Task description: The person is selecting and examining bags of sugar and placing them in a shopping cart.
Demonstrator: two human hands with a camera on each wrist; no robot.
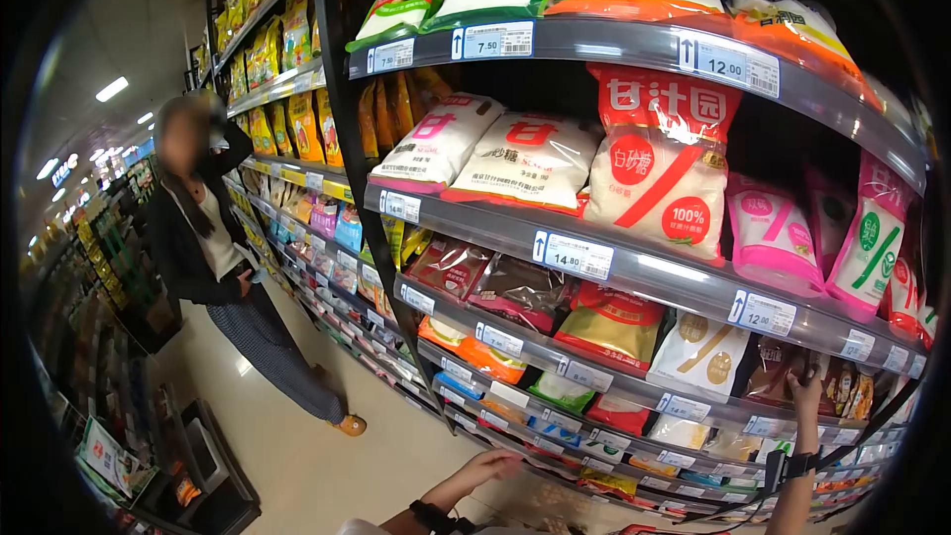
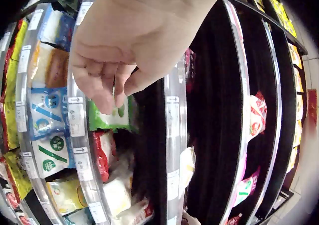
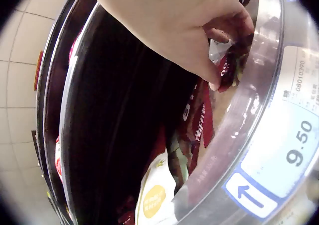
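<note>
At the lower right of the head view, my right hand [image 1: 808, 392] reaches into a shelf of bags. Its thumb and curled fingers pinch the edge of a dark red bag [image 3: 228, 71] behind the clear shelf lip [image 3: 249, 93]; part of that bag is hidden by the hand. A white bag with a yellow circle [image 3: 155, 197] stands beside the dark red bags. My left hand [image 1: 483, 473] hangs in front of the lower shelves with fingers loosely curled and nothing in them. In the left wrist view it overlaps a green-and-white bag [image 2: 112, 119].
White sugar bags [image 1: 530, 160] and a large red-topped bag [image 1: 662, 159] fill the shelf above. Price tags [image 1: 573, 255] line the shelf edges. A person [image 1: 213, 228] stands in the aisle to the left, one arm raised. A low display [image 1: 198, 466] occupies the lower left.
</note>
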